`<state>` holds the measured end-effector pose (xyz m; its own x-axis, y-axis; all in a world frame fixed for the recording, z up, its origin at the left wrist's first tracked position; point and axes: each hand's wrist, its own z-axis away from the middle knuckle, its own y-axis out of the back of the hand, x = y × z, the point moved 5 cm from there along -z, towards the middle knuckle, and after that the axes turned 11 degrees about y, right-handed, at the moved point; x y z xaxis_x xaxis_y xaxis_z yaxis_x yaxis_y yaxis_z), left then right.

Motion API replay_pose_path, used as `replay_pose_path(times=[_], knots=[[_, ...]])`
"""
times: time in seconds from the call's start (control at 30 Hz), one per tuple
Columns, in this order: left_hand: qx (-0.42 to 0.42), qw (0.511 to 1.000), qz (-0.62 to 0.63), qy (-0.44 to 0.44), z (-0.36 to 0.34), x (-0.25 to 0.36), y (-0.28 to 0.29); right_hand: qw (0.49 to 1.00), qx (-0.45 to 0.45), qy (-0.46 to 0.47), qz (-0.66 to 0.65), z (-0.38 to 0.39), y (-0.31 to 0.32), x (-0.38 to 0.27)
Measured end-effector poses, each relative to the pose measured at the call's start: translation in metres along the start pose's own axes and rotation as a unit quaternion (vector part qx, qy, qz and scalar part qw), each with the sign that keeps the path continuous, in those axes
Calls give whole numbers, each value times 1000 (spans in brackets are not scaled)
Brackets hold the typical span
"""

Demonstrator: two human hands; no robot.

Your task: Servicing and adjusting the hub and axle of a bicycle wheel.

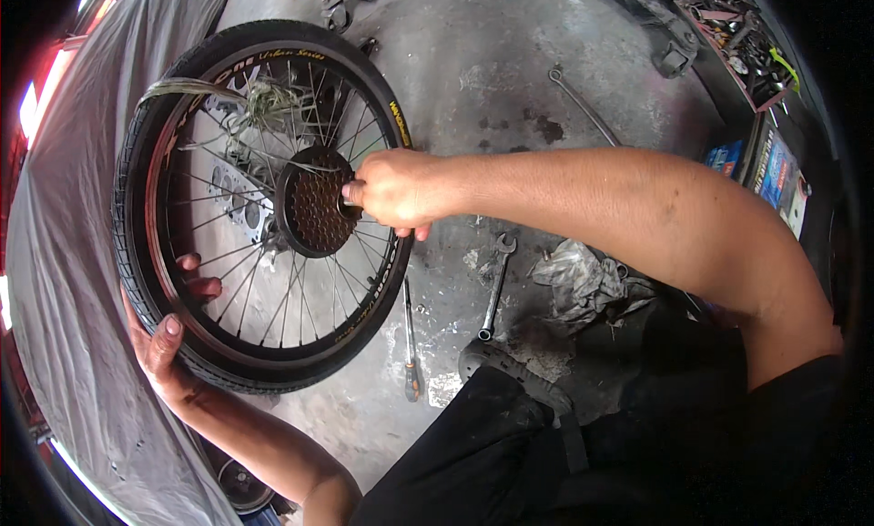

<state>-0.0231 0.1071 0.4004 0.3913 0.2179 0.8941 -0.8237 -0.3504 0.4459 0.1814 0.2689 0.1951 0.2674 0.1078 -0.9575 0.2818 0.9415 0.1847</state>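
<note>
A bicycle wheel (246,378) with a black tyre stands tilted in front of me on the left. My left hand (168,344) grips its tyre and rim at the lower left, thumb on the near side and fingertips showing between the spokes. At the hub is a brown, greasy sprocket cluster (314,212). Against its right side my right hand (396,191) is closed, thumb by the axle; what lies inside the fingers is hidden. Dull green strands (273,107) are tangled around the upper spokes. Through the spokes a flat metal part with round openings (238,198) shows.
On the grey floor lie a combination wrench (496,289), a longer wrench (583,105), an orange-handled screwdriver (412,362) and a crumpled grey sheet (583,280). A grey cover (68,217) hangs at left. A tool tray (751,94) and blue box (772,166) stand at right.
</note>
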Motion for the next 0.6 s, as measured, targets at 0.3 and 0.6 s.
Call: replay_pose_path(times=[0.3, 0.6], knots=[[-59, 998, 5, 1, -21, -36, 37, 984, 117, 126, 41, -21, -12, 8], [-10, 1000, 1, 16, -10, -57, 78, 938, 136, 57, 313, 20, 36, 108]])
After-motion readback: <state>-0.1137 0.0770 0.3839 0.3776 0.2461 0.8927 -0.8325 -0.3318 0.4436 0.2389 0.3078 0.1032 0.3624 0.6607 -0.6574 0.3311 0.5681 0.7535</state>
